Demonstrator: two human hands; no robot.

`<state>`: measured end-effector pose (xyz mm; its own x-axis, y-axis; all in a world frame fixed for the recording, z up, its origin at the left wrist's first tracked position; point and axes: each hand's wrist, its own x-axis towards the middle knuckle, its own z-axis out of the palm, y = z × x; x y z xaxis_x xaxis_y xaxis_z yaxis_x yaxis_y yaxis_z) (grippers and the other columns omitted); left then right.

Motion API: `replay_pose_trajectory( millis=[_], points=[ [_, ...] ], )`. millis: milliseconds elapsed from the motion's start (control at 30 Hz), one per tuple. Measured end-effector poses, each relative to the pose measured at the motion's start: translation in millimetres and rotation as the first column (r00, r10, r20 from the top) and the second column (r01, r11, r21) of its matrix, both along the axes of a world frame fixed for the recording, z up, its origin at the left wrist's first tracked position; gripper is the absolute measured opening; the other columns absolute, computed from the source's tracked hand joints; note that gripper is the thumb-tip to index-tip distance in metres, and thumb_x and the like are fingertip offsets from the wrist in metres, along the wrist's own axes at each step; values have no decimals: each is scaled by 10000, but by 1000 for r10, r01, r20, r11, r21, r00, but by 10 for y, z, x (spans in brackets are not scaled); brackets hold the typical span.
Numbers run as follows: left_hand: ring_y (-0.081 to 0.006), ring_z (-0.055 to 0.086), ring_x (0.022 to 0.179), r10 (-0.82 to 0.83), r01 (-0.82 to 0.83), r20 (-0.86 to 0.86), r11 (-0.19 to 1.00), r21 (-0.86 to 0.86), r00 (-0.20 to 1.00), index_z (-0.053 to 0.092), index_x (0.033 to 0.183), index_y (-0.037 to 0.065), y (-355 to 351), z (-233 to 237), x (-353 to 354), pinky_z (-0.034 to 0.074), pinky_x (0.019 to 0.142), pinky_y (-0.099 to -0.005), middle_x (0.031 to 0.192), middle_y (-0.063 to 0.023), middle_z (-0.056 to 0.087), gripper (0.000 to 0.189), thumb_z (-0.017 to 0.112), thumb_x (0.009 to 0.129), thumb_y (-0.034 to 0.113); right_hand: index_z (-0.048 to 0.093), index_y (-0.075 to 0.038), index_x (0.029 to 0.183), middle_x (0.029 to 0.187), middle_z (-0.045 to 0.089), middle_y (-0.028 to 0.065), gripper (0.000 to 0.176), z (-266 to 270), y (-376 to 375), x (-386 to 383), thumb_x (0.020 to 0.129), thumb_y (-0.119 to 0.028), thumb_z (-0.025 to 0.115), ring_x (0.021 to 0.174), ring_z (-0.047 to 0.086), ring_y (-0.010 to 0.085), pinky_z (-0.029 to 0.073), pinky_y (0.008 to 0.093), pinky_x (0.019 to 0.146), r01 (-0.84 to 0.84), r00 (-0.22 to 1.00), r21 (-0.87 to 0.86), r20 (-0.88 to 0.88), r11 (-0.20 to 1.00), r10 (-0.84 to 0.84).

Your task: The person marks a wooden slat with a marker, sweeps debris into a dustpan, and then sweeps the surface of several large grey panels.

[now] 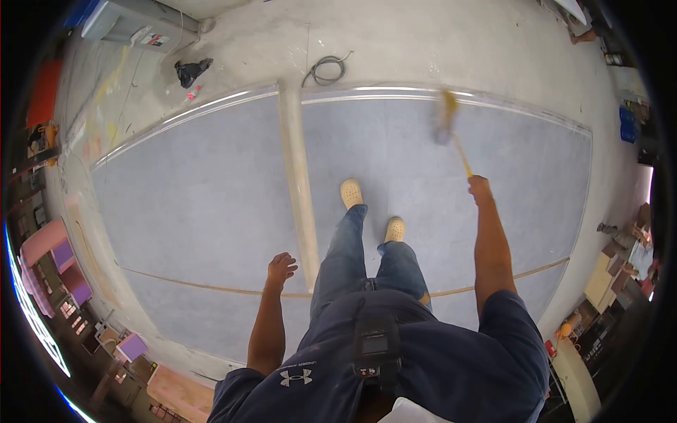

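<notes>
My right hand [479,189] is closed around the thin yellow handle of a tool [462,156], stretched out ahead and to the right. The tool's yellow and greyish head [445,118] is smeared by motion over the far part of a large blue-grey sheet [522,183], near its metal-edged rim; its kind cannot be made out. Low at my left side hangs my left hand [282,266], empty with its fingers apart, beside a long pale beam [296,176] that crosses the sheet.
My feet in cream clogs [351,193] stand on the sheet. A thin wooden strip [211,287] runs across it near me. Beyond the far edge lie a coiled grey cable [328,69] and a black bag [192,72]. At upper left is a grey cabinet [137,27]. Cluttered furniture lines both sides.
</notes>
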<state>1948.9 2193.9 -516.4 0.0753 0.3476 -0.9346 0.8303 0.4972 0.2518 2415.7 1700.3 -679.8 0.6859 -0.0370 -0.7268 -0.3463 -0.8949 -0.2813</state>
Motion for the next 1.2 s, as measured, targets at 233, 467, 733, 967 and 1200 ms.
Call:
replay_pose_trajectory(
  millis=[233, 467, 733, 967, 1200],
  points=[
    [-241, 614, 899, -68, 67, -13, 996, -59, 998, 446, 1238, 43, 0, -122, 297, 469, 759, -354, 1081, -120, 595, 468, 518, 832, 264, 566, -34, 786, 580, 456, -36, 103, 970, 915, -250, 768, -126, 524, 449, 414, 57, 331, 254, 378, 155, 985, 402, 5, 902, -172],
    [-227, 617, 892, -172, 171, -50, 985, -33, 984, 441, 1245, 55, -138, 37, 631, 478, 743, -340, 1075, -120, 601, 453, 507, 853, 272, 623, -18, 950, 865, 631, 99, 242, -67, 3091, -1113, 745, -141, 589, 737, 570, 169, 460, 297, 633, -120, 949, 782, -90, 612, 302],
    [-237, 622, 885, -62, 78, -164, 993, 92, 985, 447, 1232, 59, -464, 408, 592, 479, 738, -353, 1081, -114, 600, 441, 495, 855, 283, 631, -35, 868, 694, 575, 69, 259, -1046, 2940, -362, 729, -251, 668, 569, 526, 167, 399, 345, 478, 492, 829, 529, -526, 692, -188],
    [-243, 623, 876, -164, 159, -191, 986, -44, 968, 463, 1208, 50, -1135, 192, 851, 476, 740, -362, 1059, -115, 610, 430, 503, 837, 264, 626, -77, 805, 589, 503, -1, 230, -473, -709, 1033, 746, -298, 646, 501, 441, 99, 342, 270, 454, 479, 865, 620, -210, 621, -457],
    [-216, 628, 864, -229, 230, -107, 973, -5, 967, 468, 1214, 41, -1409, 126, 1699, 479, 718, -312, 1043, -106, 617, 424, 507, 844, 243, 582, -42, 758, 548, 478, 40, 194, -115, -1872, 1524, 793, -223, 521, 444, 418, 140, 310, 311, 391, 686, 715, 111, 81, 719, -695]
  ],
)
